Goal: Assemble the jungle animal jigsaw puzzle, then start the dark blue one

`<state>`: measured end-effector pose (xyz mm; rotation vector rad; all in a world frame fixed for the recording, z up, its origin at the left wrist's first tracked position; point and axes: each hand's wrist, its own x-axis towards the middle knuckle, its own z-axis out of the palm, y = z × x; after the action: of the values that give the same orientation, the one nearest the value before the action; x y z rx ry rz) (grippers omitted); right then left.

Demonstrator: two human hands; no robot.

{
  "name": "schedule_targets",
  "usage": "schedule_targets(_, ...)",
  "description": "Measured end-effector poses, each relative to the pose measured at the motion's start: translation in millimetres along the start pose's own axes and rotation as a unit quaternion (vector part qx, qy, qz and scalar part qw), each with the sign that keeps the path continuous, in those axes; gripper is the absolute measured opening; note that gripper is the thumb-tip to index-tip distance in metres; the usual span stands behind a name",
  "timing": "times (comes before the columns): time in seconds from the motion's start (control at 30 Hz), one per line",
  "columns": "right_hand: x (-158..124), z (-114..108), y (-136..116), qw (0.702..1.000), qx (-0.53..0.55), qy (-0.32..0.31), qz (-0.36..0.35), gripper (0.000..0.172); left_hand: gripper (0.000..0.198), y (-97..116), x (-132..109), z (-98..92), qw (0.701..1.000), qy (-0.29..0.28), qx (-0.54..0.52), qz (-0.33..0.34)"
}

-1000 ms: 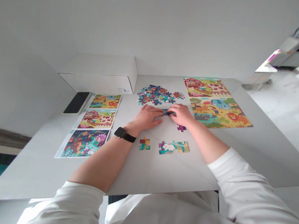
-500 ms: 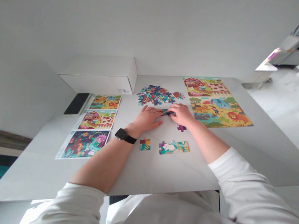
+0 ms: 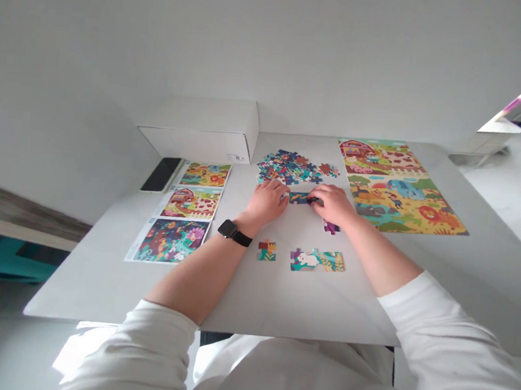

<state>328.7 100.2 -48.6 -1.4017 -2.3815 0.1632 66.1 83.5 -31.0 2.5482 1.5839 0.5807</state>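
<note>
A dark blue strip of jigsaw puzzle lies on the table between my hands. My right hand pinches a dark puzzle piece at the strip's right end; its fingers partly hide it. Just left of the strip, my left hand rests at the near edge of the heap of loose puzzle pieces, fingers apart and holding nothing that I can see. A purple piece shows below my right wrist. Closer to me lie a joined section with a white rabbit and a small orange-and-teal piece.
Picture sheets lie at the left beside a dark-screened phone. Behind them stands a white box against the wall. A larger farm-and-safari picture covers part of the table's right side.
My left hand has drawn off the dark strip towards the heap, exposing more of the strip. My right hand stays at its right end. The whole view has shifted a little.
</note>
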Motion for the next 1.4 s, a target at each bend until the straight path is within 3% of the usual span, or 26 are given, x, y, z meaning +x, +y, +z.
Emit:
schedule_targets(0.17, -1, 1, 2, 1.000, 0.003, 0.005, 0.000, 0.028, 0.029, -10, -1, -1.8, 0.998, -0.009, 0.025, -0.064)
schedule_targets(0.77, -1, -2, -2, 1.000, 0.002, -0.005, 0.001, 0.027, 0.028, -13, -1, -3.1, 0.997, -0.023, 0.031, -0.066)
schedule_targets(0.93, -1, -3, -1, 1.000, 0.000, -0.010, 0.002, 0.028, 0.030, -27, 1, -4.8, 0.998, -0.019, 0.016, -0.055)
schedule_targets(1.2, -1, -2, -2, 1.000, 0.001, -0.010, 0.000, 0.028, 0.052, -67, 2, -23.0, 0.998, -0.056, -0.014, -0.014)
schedule_targets(1.4, -1, -2, -3, 1.000, 0.003, -0.006, 0.002, 0.026, 0.054, -74, 0, -21.1, 0.996, -0.086, -0.005, -0.017)
